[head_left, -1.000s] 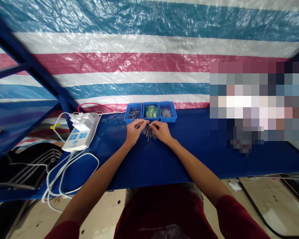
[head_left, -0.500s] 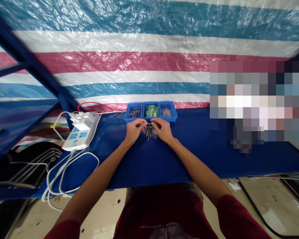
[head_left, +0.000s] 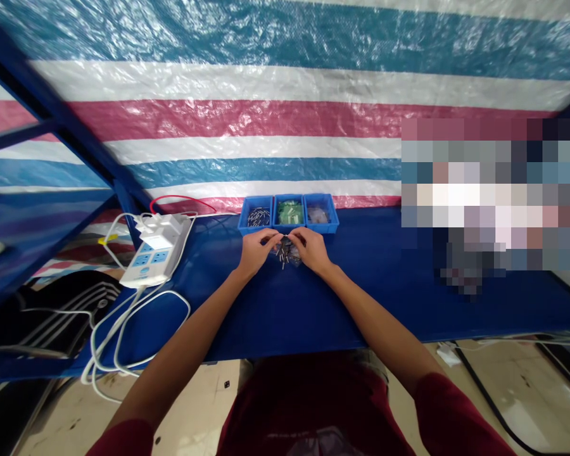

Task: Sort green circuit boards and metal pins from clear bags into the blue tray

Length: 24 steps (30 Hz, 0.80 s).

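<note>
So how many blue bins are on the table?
3, in a row at the back of the table: left bin, holding slim metallic pieces; middle bin, with green contents; right bin, with pale contents. The pixelated area could hide more.

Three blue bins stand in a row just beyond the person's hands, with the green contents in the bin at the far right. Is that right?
Not quite: the green contents are in the middle bin, not the far-right one, as the head view shows. The three blue bins do stand in a row just beyond the left hand and right hand.
</note>
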Available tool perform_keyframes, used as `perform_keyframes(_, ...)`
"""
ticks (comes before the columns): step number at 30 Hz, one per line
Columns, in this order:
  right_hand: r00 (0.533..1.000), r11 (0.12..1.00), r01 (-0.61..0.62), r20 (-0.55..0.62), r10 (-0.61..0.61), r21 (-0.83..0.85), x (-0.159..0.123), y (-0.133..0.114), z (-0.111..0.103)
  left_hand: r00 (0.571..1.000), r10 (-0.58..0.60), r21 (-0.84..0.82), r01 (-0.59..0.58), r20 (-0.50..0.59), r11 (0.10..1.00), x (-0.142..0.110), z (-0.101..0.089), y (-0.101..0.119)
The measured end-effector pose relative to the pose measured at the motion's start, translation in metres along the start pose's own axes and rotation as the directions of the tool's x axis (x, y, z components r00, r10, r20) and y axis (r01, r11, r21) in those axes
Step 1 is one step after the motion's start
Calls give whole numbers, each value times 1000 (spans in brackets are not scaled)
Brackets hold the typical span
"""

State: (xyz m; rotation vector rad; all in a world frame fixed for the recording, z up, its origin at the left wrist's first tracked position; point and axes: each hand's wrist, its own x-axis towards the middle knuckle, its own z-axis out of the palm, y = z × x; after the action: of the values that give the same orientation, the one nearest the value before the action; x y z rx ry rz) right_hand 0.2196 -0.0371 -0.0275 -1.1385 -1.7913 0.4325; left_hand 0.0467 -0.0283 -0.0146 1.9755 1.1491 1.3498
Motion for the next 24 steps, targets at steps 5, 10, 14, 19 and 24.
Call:
perform_keyframes(5, 999, 1000, -22, -33, 21, -20, -1, 0, -1, 979, 192, 230, -173, -62, 958, -2, -3, 4)
perform_keyframes(10, 998, 999, -29, -63, 27, -37, 0, 2, -3, 922, 248, 376, -125, -299, 918, 8, -16, 3)
perform_keyframes(14, 999, 999, -27, -38, 25, -46, 0, 3, -3, 888, 282, 522, -58, -363, 851, 29, -29, -6)
perform_keyframes(19, 999, 997, -32, -26, 30, -71, 0, 5, -2, 992, 99, 633, -25, -83, 774, 36, -24, -16)
perform_keyframes(24, 998, 991, -58, -22, 56, -118, 2, 7, -3, 925, 49, 591, -281, 377, 756, 20, -16, -11)
